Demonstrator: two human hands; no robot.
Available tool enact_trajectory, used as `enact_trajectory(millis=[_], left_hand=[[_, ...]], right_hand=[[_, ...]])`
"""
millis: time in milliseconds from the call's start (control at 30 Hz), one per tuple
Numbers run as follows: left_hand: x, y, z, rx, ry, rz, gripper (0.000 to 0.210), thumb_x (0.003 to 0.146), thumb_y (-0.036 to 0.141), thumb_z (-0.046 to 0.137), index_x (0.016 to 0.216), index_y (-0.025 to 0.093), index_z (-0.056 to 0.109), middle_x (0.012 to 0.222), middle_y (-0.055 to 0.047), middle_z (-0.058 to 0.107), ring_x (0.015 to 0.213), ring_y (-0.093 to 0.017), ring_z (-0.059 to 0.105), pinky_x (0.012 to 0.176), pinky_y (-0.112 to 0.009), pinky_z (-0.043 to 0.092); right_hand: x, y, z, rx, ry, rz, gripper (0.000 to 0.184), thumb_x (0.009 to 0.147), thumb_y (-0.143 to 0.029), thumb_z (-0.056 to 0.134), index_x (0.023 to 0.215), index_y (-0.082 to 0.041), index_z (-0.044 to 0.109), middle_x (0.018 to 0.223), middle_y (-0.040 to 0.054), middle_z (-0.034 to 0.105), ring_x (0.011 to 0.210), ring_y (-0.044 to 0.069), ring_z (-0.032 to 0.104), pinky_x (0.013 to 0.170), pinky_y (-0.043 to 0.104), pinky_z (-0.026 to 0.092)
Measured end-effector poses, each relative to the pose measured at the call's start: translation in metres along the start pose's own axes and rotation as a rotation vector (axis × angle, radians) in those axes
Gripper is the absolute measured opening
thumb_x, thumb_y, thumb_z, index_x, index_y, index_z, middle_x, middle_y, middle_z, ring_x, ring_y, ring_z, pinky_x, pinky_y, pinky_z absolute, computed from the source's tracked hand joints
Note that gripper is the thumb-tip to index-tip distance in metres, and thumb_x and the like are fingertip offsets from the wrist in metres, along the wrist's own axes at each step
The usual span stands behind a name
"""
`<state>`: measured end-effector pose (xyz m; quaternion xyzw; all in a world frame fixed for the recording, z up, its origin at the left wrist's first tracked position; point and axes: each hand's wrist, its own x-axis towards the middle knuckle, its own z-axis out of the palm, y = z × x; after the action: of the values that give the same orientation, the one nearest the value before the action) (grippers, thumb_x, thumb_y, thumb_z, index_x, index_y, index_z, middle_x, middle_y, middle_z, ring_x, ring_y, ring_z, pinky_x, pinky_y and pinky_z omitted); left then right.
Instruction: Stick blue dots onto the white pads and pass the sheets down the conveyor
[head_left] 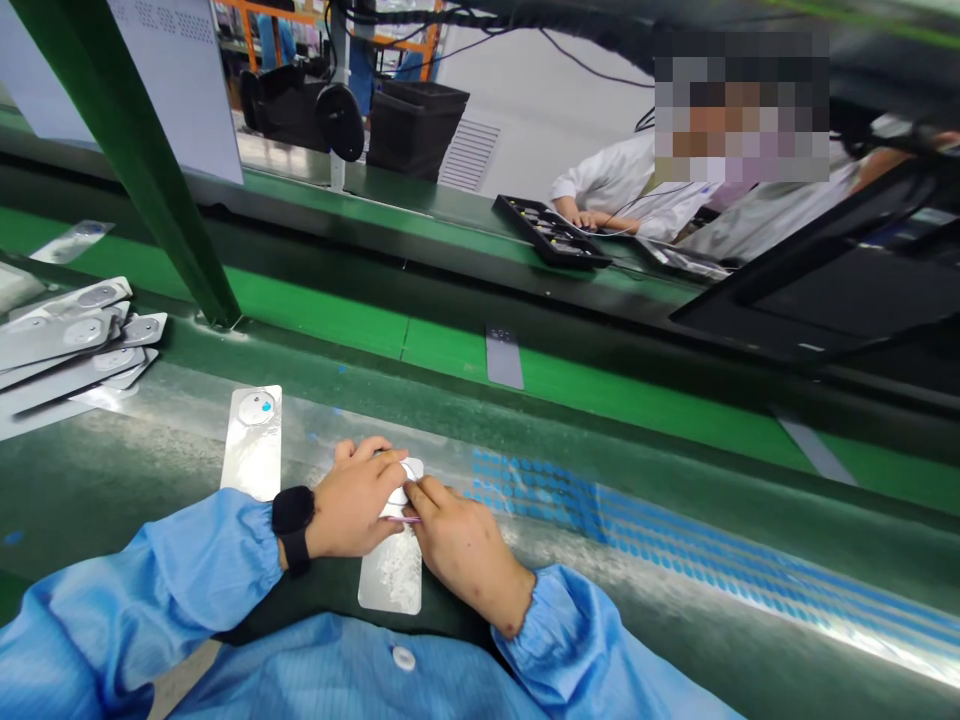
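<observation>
At the lower centre of the frame, the silver plate (391, 580) lies lengthwise up the picture, its upper end between my left hand (351, 505) and right hand (466, 548), equally near, fingers bunched, whether pinching or merely pressing I cannot tell.

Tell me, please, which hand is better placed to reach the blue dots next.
Probably the right hand: the blue dots lie on its side of the silver panel, while the left hand is farther away.

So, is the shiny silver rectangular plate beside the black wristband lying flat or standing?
Flat: the plate rests broad face up on the green worktop.
</observation>
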<state>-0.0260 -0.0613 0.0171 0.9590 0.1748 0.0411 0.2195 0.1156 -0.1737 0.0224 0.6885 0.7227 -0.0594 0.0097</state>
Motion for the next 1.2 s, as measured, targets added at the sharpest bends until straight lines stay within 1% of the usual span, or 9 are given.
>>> enact_trajectory(millis=[67, 200, 333, 500, 633, 733, 933, 1067, 1200], left_hand=[[0.000, 0.001, -0.001, -0.002, -0.004, -0.009, 0.033, 0.084, 0.040, 0.062, 0.106, 0.017, 0.054, 0.136, -0.013, 0.052, 0.124, -0.034, 0.038, 0.092, -0.056, 0.033], [0.000, 0.003, -0.003, -0.013, -0.013, -0.016, 0.031, 0.082, 0.037, 0.065, 0.104, 0.017, 0.054, 0.136, -0.013, 0.051, 0.124, -0.034, 0.039, 0.092, -0.056, 0.034], [0.001, 0.004, -0.004, -0.025, -0.023, -0.020, 0.032, 0.080, 0.033, 0.068, 0.104, 0.017, 0.054, 0.135, -0.013, 0.052, 0.124, -0.034, 0.039, 0.093, -0.056, 0.034], [0.002, 0.004, -0.003, -0.024, -0.028, -0.031, 0.034, 0.077, 0.031, 0.072, 0.101, 0.017, 0.053, 0.135, -0.013, 0.051, 0.124, -0.034, 0.038, 0.092, -0.056, 0.035], [0.004, 0.004, -0.002, -0.038, -0.011, -0.026, 0.036, 0.076, 0.031, 0.073, 0.102, 0.017, 0.053, 0.131, -0.013, 0.053, 0.122, -0.033, 0.039, 0.093, -0.054, 0.035], [0.006, 0.004, -0.003, -0.048, -0.009, -0.033, 0.040, 0.072, 0.027, 0.076, 0.102, 0.018, 0.051, 0.128, -0.012, 0.054, 0.123, -0.032, 0.039, 0.094, -0.052, 0.035], [0.009, 0.006, -0.013, -0.055, -0.035, -0.115, 0.041, 0.065, 0.019, 0.078, 0.090, 0.020, 0.046, 0.118, -0.009, 0.055, 0.118, -0.030, 0.041, 0.093, -0.048, 0.036], [0.011, 0.011, -0.021, -0.026, -0.081, -0.156, 0.037, 0.064, 0.015, 0.073, 0.089, 0.019, 0.046, 0.111, -0.008, 0.056, 0.115, -0.029, 0.043, 0.092, -0.044, 0.036], [0.014, 0.005, -0.021, 0.016, -0.103, -0.213, 0.027, 0.064, 0.019, 0.066, 0.083, 0.020, 0.046, 0.105, -0.008, 0.056, 0.111, -0.030, 0.046, 0.090, -0.042, 0.036]], right_hand=[[0.000, 0.001, -0.001, 0.004, 0.002, -0.006, 0.030, 0.091, -0.014, 0.051, 0.120, -0.017, 0.059, 0.100, 0.0075, 0.065, 0.079, 0.018, 0.063, 0.065, 0.026, 0.046], [0.001, 0.002, -0.005, 0.011, -0.032, -0.012, 0.022, 0.092, -0.016, 0.050, 0.110, -0.018, 0.063, 0.097, 0.0066, 0.065, 0.080, 0.018, 0.062, 0.066, 0.027, 0.045], [0.003, 0.002, -0.010, 0.024, -0.041, -0.014, 0.026, 0.092, -0.016, 0.050, 0.115, -0.018, 0.061, 0.100, 0.0067, 0.065, 0.081, 0.018, 0.063, 0.067, 0.027, 0.045], [0.003, 0.003, -0.014, 0.035, -0.078, -0.023, 0.025, 0.093, -0.016, 0.048, 0.113, -0.018, 0.062, 0.100, 0.0071, 0.065, 0.082, 0.018, 0.063, 0.069, 0.027, 0.046], [0.004, 0.002, -0.016, 0.044, -0.091, -0.012, 0.028, 0.093, -0.017, 0.048, 0.118, -0.019, 0.060, 0.103, 0.0075, 0.065, 0.084, 0.018, 0.063, 0.069, 0.027, 0.046], [0.004, 0.002, -0.017, 0.048, -0.104, 0.000, 0.024, 0.093, -0.016, 0.047, 0.112, -0.019, 0.062, 0.100, 0.0070, 0.065, 0.084, 0.018, 0.063, 0.071, 0.027, 0.047], [0.007, 0.000, -0.017, 0.083, -0.047, 0.006, 0.023, 0.091, -0.019, 0.050, 0.112, -0.020, 0.060, 0.099, 0.0053, 0.065, 0.081, 0.019, 0.064, 0.066, 0.028, 0.048], [0.007, -0.003, -0.014, 0.078, 0.012, 0.005, 0.016, 0.090, -0.022, 0.052, 0.103, -0.018, 0.061, 0.095, 0.0050, 0.065, 0.077, 0.021, 0.065, 0.063, 0.030, 0.050], [0.008, -0.004, -0.010, 0.065, 0.093, -0.051, 0.021, 0.088, -0.028, 0.053, 0.105, -0.017, 0.059, 0.094, 0.0043, 0.066, 0.071, 0.022, 0.066, 0.053, 0.031, 0.051]])
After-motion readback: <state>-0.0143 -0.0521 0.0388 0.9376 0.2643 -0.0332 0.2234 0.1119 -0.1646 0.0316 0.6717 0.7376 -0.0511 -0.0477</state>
